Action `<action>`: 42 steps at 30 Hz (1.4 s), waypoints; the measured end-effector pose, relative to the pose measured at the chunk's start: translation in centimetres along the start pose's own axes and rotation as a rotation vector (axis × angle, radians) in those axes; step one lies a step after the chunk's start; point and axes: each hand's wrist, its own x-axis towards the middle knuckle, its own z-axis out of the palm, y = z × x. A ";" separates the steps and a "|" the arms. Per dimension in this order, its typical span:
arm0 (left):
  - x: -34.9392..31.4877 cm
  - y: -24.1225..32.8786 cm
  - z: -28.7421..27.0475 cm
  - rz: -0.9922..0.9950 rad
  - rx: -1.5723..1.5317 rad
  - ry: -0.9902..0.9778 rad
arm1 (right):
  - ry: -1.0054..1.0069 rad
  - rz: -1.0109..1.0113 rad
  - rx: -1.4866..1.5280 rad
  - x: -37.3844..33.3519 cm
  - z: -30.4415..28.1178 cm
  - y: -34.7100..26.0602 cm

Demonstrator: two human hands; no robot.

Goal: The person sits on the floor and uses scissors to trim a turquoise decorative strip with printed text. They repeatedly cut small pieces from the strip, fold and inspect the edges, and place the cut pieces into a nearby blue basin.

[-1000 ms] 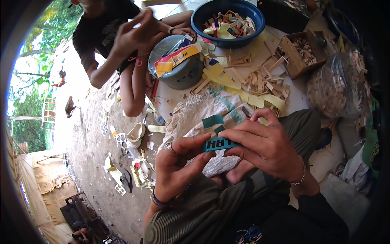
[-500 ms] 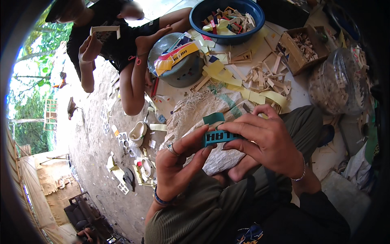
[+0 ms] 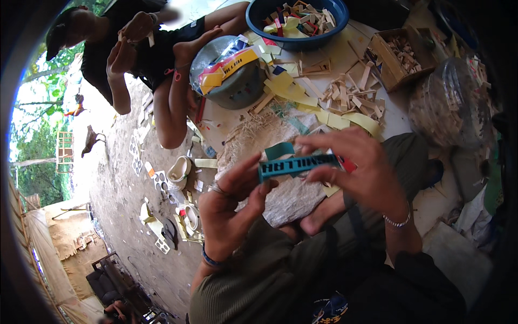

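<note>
My left hand (image 3: pixel 226 210) pinches the left end of a narrow teal strip (image 3: pixel 297 166) with black lettering, held level above my lap. A plain teal flap (image 3: pixel 279 152) stands up behind its left part, and a red tip shows at the right end. Around that right end, my right hand (image 3: pixel 372 175) is spread, thumb and fingers apart and somewhat blurred by motion. Whether its fingertips still touch the strip is hard to see. Below the hands lies a pale woven sack (image 3: pixel 286 208) across my legs.
Beyond the sack lie yellow paper strips (image 3: pixel 291 90) and a heap of small wooden pieces (image 3: pixel 353 100). A blue basin (image 3: pixel 249 24), a grey upturned tub (image 3: pixel 237 89) and a cardboard box (image 3: pixel 386 59) stand farther off. Another person (image 3: pixel 121 81) sits at the upper left.
My right hand has loosened from the teal strip and moved right, uncovering more lettering and the red tip. My left hand has shifted slightly left. The other person's hands have come together.
</note>
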 end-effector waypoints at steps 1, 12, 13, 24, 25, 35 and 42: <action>-0.1 -0.2 0.1 0.007 -0.039 0.033 | 0.018 0.087 0.056 -0.2 -0.7 1.4; -0.2 -0.9 -0.9 0.037 -0.004 0.115 | -0.100 0.457 -0.467 -10.3 3.3 18.5; -0.2 -0.9 -0.9 0.025 -0.032 0.112 | -0.106 0.440 -0.488 -11.1 4.0 18.9; 0.5 -0.4 -0.8 -0.192 -0.300 0.167 | 0.162 0.399 -0.288 -10.3 3.4 15.9; 0.6 -0.3 -0.8 -0.213 -0.332 0.161 | 0.244 0.355 -0.267 -10.6 3.1 15.2; 1.1 -0.3 -0.3 -0.306 -0.388 0.046 | 0.019 -0.195 -0.160 -8.7 5.3 7.2; 0.9 -0.2 0.2 -0.276 -0.404 -0.023 | 0.151 -0.221 -0.156 -3.6 6.7 3.7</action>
